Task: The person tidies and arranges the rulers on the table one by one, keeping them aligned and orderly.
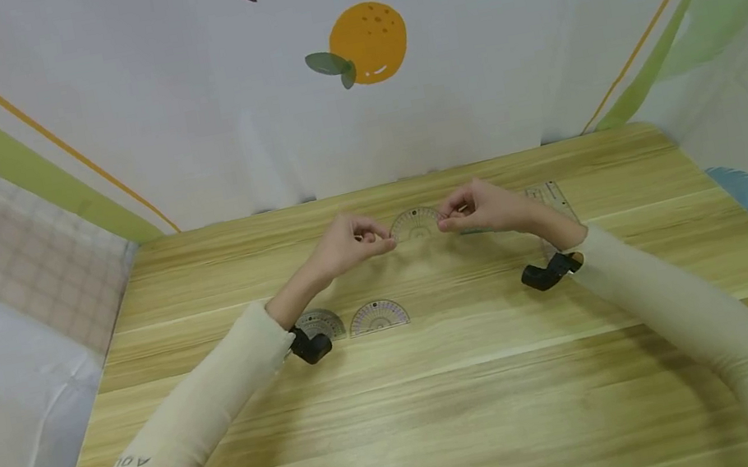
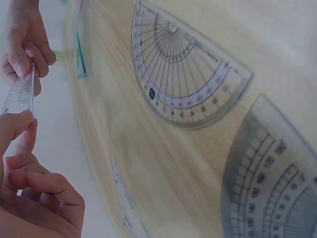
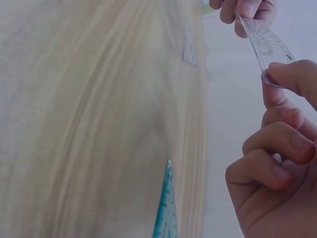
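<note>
A clear half-round protractor [image 1: 417, 224] is held up over the far part of the table, flat edge down. My left hand [image 1: 348, 245] pinches its left corner between thumb and index finger. At the right corner, my right hand [image 1: 484, 210] pinches it the same way. In both wrist views the other fingers are curled in loosely. Two more protractors lie on the table: one with a purple scale [image 1: 378, 317], and a greyer protractor [image 1: 325, 323] partly hidden by the left wrist camera.
A teal-edged set square [image 3: 166, 208] lies below the right hand. A clear ruler-like piece [image 1: 552, 195] lies behind the right forearm, partly covered. Another clear triangular piece [image 2: 126, 201] shows in the left wrist view. A printed white cloth [image 1: 249, 122] hangs behind the wooden table [image 1: 408, 428].
</note>
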`<state>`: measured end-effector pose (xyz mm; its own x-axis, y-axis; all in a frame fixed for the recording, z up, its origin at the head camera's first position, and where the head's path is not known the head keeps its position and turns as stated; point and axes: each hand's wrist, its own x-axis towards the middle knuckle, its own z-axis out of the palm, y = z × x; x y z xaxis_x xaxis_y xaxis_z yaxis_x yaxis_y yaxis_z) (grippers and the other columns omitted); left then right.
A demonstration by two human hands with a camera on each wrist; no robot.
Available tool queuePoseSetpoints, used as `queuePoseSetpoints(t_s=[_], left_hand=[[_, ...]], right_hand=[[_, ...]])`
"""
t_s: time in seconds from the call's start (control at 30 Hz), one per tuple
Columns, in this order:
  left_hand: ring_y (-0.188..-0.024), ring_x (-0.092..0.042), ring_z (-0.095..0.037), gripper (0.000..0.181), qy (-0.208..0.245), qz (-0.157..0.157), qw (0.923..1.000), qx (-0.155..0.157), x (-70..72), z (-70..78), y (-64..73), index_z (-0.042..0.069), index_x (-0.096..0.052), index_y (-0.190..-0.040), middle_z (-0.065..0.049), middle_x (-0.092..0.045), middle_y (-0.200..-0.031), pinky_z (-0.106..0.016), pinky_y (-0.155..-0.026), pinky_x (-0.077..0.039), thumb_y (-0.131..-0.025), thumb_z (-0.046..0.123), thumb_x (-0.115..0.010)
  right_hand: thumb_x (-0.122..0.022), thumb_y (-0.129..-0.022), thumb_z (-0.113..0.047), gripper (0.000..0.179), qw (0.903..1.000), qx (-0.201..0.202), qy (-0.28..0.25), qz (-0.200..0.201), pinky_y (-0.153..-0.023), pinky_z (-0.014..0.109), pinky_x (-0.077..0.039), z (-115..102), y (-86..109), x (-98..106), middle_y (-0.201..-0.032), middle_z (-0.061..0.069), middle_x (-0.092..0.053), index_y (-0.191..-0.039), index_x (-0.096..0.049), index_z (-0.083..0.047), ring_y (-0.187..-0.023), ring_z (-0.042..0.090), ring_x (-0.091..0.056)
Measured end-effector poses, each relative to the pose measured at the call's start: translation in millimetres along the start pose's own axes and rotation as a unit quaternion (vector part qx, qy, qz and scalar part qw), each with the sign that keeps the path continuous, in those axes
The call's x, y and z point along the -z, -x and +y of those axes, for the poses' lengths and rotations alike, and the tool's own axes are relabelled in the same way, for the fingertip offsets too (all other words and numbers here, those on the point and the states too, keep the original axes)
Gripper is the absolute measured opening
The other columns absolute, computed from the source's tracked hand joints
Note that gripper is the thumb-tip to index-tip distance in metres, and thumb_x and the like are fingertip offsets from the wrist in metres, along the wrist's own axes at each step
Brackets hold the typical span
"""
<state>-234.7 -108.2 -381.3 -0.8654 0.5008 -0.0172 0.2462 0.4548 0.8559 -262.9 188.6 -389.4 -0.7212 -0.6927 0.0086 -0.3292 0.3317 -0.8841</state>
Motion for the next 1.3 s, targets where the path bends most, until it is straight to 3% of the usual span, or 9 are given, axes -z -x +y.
queuePoseSetpoints(t_s=[0.13,0.33,0.63,0.9,1.13,1.3], left_hand=[[-0.067,-0.041,-0.014,0.008,0.004,-0.001,0.9999,-0.010,-1.0,0.0,3.3,0.007,-0.079,-0.096,-0.005,-0.057,-0.079,-0.028,-0.062,-0.034,-0.094,0.015,-0.076],[-0.071,-0.045,-0.014,0.007,0.009,0.000,0.9999,-0.014,-2.9,0.7,8.1,0.008,-0.078,-0.093,-0.003,-0.064,-0.084,-0.028,-0.066,-0.038,-0.092,0.015,-0.078],[-0.067,-0.043,-0.014,0.007,0.022,-0.007,0.9996,-0.014,-5.2,2.6,16.6,0.005,-0.078,-0.094,-0.001,-0.051,-0.070,-0.030,-0.067,-0.038,-0.092,0.012,-0.077],[-0.068,-0.042,-0.014,0.007,0.007,-0.015,0.9999,-0.004,-7.9,4.7,22.3,0.007,-0.078,-0.094,0.000,-0.050,-0.071,-0.031,-0.067,-0.038,-0.092,0.014,-0.078],[-0.061,-0.040,-0.012,0.005,-0.011,-0.020,0.9990,-0.038,-11.1,3.0,24.8,0.005,-0.079,-0.091,-0.001,-0.061,-0.081,-0.027,-0.061,-0.037,-0.092,0.009,-0.078],[-0.060,-0.039,-0.010,0.004,-0.026,-0.023,0.9966,-0.076,-13.9,1.5,27.5,0.003,-0.079,-0.089,-0.001,-0.059,-0.078,-0.026,-0.059,-0.035,-0.091,0.007,-0.078]], right_hand=[[-0.064,-0.102,-0.008,0.020,1.0000,0.008,0.002,-0.005,-0.060,0.028,-0.035,-1,2.2,-3,-0.070,0.005,-0.045,-0.101,-0.069,0.011,-0.061,0.013,-0.036],[-0.066,-0.101,-0.009,0.020,0.9999,0.010,-0.003,-0.002,-0.060,0.028,-0.035,-3,6.9,-8,-0.071,0.005,-0.045,-0.100,-0.070,0.010,-0.062,0.013,-0.035],[-0.066,-0.101,-0.010,0.019,1.0000,0.001,0.002,-0.008,-0.061,0.028,-0.035,-6,13.9,-13,-0.074,0.005,-0.048,-0.102,-0.069,0.009,-0.065,0.014,-0.038],[-0.065,-0.102,-0.010,0.019,0.9995,0.020,0.001,-0.026,-0.059,0.028,-0.033,-3,17.2,-17,-0.072,0.004,-0.046,-0.101,-0.069,0.008,-0.061,0.013,-0.035],[-0.067,-0.101,-0.010,0.016,0.9993,0.021,0.011,-0.029,-0.060,0.028,-0.034,-1,19.8,-24,-0.072,0.002,-0.047,-0.097,-0.069,0.005,-0.062,0.013,-0.037],[-0.068,-0.099,-0.007,0.011,0.9990,0.026,0.007,-0.035,-0.061,0.028,-0.034,1,21.9,-29,-0.070,0.000,-0.045,-0.091,-0.070,0.001,-0.062,0.012,-0.036]])
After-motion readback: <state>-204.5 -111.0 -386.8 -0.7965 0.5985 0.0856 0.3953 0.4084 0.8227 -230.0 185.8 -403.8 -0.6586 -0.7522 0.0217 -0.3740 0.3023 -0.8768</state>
